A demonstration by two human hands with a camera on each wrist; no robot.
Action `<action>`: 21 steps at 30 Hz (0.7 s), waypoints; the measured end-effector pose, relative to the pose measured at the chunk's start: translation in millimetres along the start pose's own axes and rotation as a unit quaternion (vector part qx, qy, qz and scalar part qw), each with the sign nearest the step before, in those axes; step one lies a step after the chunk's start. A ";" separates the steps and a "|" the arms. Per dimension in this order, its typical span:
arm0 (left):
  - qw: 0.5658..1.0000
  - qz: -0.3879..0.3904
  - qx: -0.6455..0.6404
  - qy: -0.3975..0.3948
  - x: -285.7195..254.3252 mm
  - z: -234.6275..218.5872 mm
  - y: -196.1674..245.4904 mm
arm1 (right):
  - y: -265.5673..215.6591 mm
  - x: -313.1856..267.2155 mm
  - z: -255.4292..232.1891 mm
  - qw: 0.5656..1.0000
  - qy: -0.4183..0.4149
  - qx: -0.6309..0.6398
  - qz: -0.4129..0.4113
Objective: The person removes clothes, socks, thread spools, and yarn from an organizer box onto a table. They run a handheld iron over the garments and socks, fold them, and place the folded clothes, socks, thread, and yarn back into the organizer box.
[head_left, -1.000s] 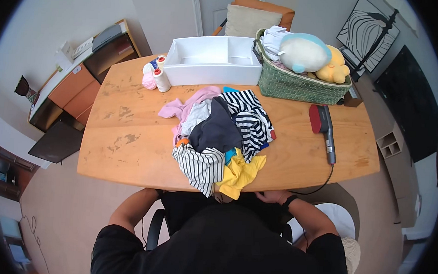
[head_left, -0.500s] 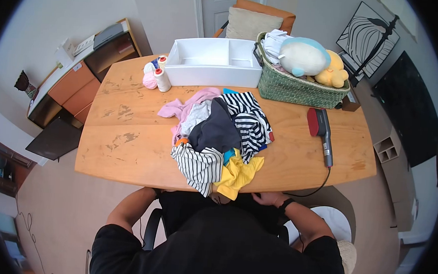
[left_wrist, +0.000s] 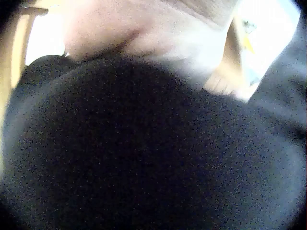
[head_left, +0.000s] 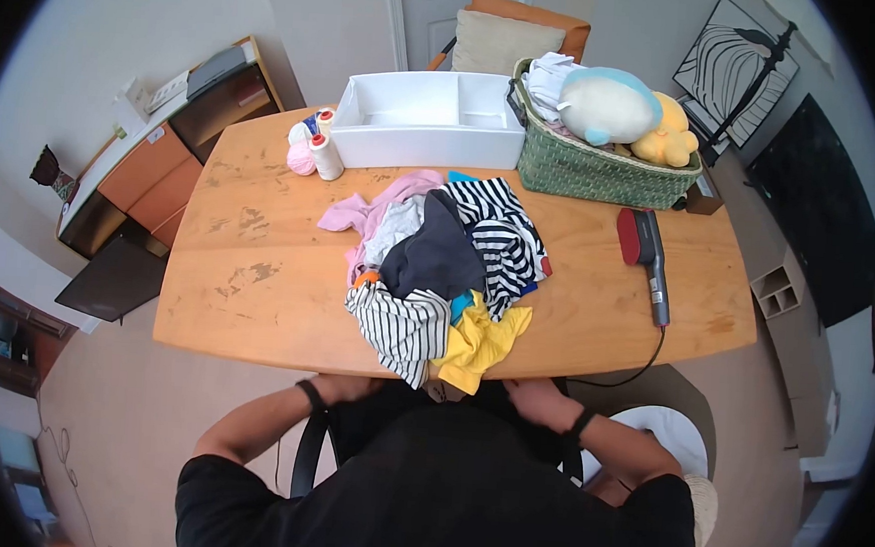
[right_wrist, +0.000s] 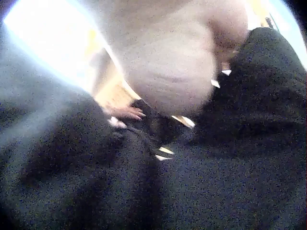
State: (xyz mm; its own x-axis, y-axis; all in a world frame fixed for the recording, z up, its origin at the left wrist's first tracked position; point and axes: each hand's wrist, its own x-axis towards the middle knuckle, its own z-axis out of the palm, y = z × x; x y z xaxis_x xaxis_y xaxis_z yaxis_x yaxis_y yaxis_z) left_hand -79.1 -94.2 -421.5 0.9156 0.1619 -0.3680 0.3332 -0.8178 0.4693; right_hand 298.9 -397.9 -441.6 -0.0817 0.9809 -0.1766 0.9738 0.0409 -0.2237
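In the head view the left hand (head_left: 350, 388) lies low over the dark-clothed lap at the table's front edge, its fingertips hidden. The right hand (head_left: 542, 402) rests on the lap further right, under the same edge. Nothing shows in either hand. Blurred palm skin fills the top of the left wrist view, with the other hand's fingers (left_wrist: 219, 85) beyond. The right wrist view shows loosely extended fingers (right_wrist: 125, 112) of the left hand against dark cloth. Nearest the hands on the table are a striped garment (head_left: 402, 330) and a yellow cloth (head_left: 483, 345).
More clothes, including a dark grey one (head_left: 437, 251), form one heap mid-table. Behind stand a white divided box (head_left: 425, 150) and a green basket (head_left: 604, 173) holding plush toys. Thread spools (head_left: 325, 156) are at back left; a corded grey-and-red handheld device (head_left: 655, 272) lies right.
The left hand has come further into view at the table edge, and its forearm has swung outward. The right hand has shifted slightly. The clothes heap looks the same.
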 end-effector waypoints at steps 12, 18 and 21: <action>0.927 0.034 0.059 0.368 -23.7 -209.0 214.5 | -109.4 44.4 -276.7 0.933 0.346 0.100 0.004; 0.883 -0.060 0.154 0.439 22.7 -172.0 194.2 | -100.2 93.6 -214.0 0.943 0.322 0.014 0.079; 0.885 -0.070 0.156 0.433 21.8 -165.0 191.3 | -106.9 92.1 -210.0 0.942 0.327 0.022 0.078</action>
State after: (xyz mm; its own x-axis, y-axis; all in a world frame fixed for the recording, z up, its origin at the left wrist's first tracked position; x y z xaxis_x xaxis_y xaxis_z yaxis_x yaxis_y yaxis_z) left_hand 41.8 -156.0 -207.3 0.7443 0.5251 0.4126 0.5017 -0.8475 0.1734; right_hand 231.8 -271.9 -232.7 0.2234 0.8823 0.4143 0.9523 -0.1069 -0.2859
